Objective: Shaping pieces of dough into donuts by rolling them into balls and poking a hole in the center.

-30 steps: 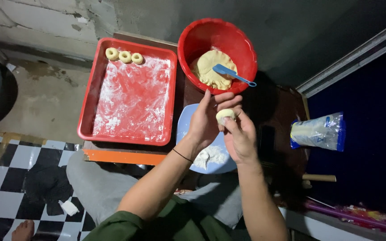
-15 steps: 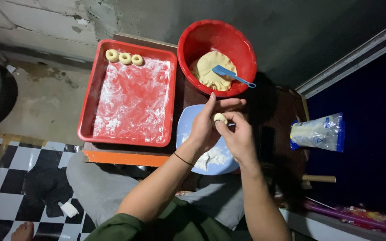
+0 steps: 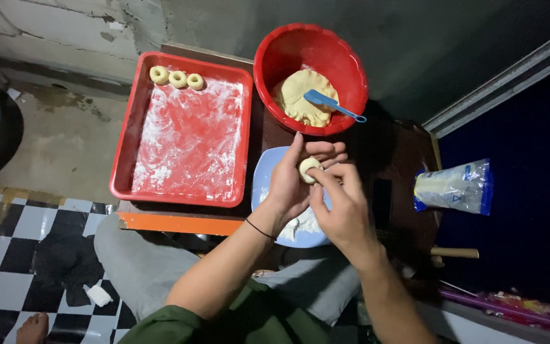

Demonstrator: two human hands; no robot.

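**Two hands cupping one small dough ball**

Two bare hands meet over the bench, and one small dough ball (image 3: 309, 169) sits between them. The left hand (image 3: 297, 181) lies palm up with fingers spread, the ball resting on its palm near the finger bases; a thin black band circles that wrist. The right hand (image 3: 345, 207) comes in from the near side, its fingertips bent onto the ball, so both grips are closed around the dough, loosely rather than clenched.

Directly beneath the hands lies a pale blue plate (image 3: 262, 181) dusted with white flour. Just beyond it stands a round red bowl (image 3: 275, 48) holding a mound of yellow dough (image 3: 294, 95), with a blue spatula (image 3: 326, 102) laid across the mound, its handle pointing right. Left of the bowl, and touching the bench's far edge, a rectangular red tray (image 3: 189, 140) is floured across its base; three dough rings (image 3: 177, 78) sit in a row along its far left corner. Well to the right, a clear plastic flour bag (image 3: 453, 186) with blue trim lies on its side. Black-and-white checkered floor (image 3: 27, 236) shows at lower left.
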